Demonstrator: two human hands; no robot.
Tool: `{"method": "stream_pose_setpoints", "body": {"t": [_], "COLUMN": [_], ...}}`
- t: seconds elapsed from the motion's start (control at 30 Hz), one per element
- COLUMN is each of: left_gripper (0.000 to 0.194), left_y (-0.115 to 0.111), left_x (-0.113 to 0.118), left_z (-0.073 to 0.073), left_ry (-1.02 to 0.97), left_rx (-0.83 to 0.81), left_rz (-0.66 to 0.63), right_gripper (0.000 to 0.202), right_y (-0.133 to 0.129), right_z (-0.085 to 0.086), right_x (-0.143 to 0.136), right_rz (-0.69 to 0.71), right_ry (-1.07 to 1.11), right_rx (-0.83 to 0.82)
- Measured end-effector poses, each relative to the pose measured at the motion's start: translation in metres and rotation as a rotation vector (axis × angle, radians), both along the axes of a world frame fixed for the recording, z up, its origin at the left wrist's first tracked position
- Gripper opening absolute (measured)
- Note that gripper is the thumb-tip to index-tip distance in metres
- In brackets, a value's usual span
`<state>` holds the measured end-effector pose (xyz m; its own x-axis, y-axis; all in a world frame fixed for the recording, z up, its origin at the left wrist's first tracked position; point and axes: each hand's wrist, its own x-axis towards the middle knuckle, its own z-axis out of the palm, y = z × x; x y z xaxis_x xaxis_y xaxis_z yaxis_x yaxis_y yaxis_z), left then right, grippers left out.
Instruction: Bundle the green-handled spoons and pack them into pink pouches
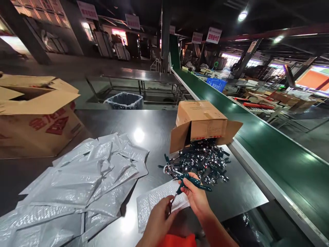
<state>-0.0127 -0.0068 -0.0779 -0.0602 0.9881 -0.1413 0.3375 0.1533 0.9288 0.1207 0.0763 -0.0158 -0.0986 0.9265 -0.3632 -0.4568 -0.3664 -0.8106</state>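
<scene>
My right hand [196, 197] is closed around several scoops [189, 180] with dark green handles and shiny metal heads, which look like ice cream scoops. The fingers of my left hand [162, 211] are closed at the metal end of one green-handled scoop that also reaches into my right hand. Under both hands lies a white padded bubble mailer [147, 206], flat on the metal table. Just beyond my right hand, a loose heap of similar scoops [203, 159] spills from the mouth of a cardboard box [208, 115] tipped on its side.
A large pile of white padded mailers [74, 181] covers the left of the metal table [154, 127]. An open carton [38, 127] stands at the far left. Along the right runs a green conveyor belt [269, 147]. A lined bin [124, 101] stands beyond the table.
</scene>
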Motion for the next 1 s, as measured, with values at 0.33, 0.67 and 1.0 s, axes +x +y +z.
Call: {"method": "stream_pose_setpoints", "body": {"t": [0.33, 0.67, 1.0], "left_gripper": [0.048, 0.050, 0.049], "left_y": [-0.004, -0.020, 0.016], "left_x": [-0.002, -0.020, -0.071], "left_z": [-0.004, 0.012, 0.015], "left_ry": [-0.920, -0.957, -0.450], "left_rx": [-0.435, -0.428, 0.079], "left_rz": [-0.106, -0.056, 0.467], "right_gripper": [0.050, 0.058, 0.051], "right_y": [-0.004, 0.023, 0.011], "right_z": [-0.004, 0.010, 0.023], "right_x": [-0.001, 0.021, 0.030], "right_rz": [0.025, -0.191, 0.296], "right_ry": [-0.001, -0.041, -0.066], "right_rx": [0.037, 0.167, -0.059]}}
